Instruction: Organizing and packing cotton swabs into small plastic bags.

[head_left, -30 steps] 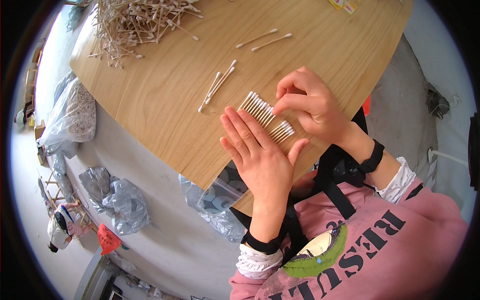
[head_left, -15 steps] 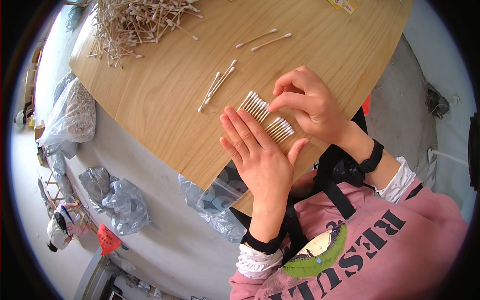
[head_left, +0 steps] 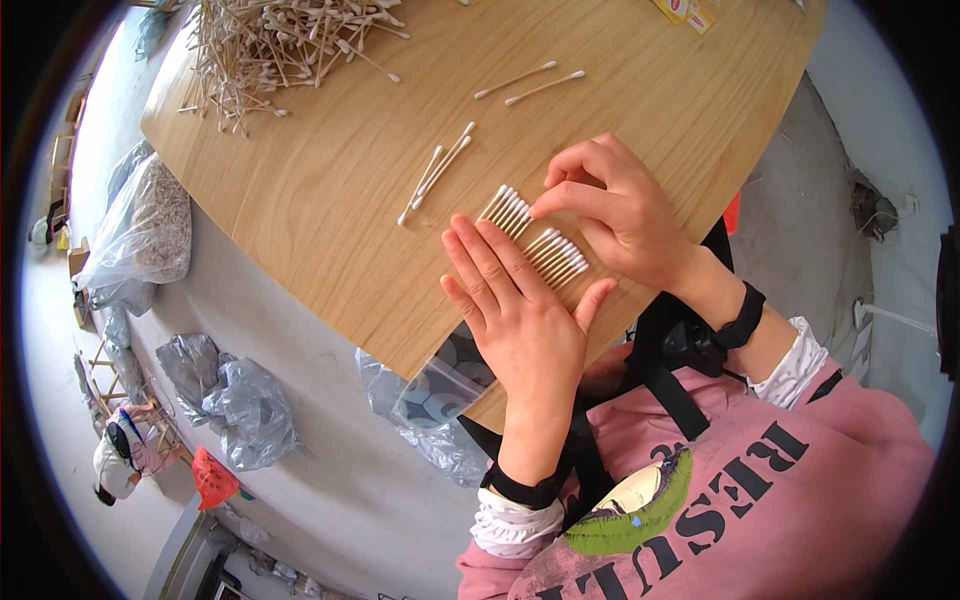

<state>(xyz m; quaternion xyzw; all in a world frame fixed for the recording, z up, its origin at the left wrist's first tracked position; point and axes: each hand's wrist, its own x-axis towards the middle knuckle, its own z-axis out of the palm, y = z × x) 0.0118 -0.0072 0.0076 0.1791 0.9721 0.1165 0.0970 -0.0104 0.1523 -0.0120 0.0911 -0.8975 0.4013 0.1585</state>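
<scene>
A row of cotton swabs (head_left: 505,207) with white tips lies side by side on the wooden table (head_left: 330,230), and a second group of swabs (head_left: 556,255) sits nearer me, with a gap between the two. My left hand (head_left: 525,315) rests flat across the lower ends of both groups, its fingers stretched out and the thumb spread. Over the right side of the row is my right hand (head_left: 625,215), fingers bent and apart. One of its fingertips touches the swab tip at the edge of the gap; I see nothing gripped in it.
A large heap of loose swabs (head_left: 285,45) covers the far left of the table. Three swabs (head_left: 437,172) lie together left of the row, and two swabs (head_left: 530,82) farther off. Yellow packets (head_left: 688,12) are at the far edge. Grey plastic bags (head_left: 235,400) lie on the floor.
My right fingertip has shifted slightly left along the swab tips. The gap has moved with it, so the nearer group has grown and the far row has shrunk. My left hand stays put.
</scene>
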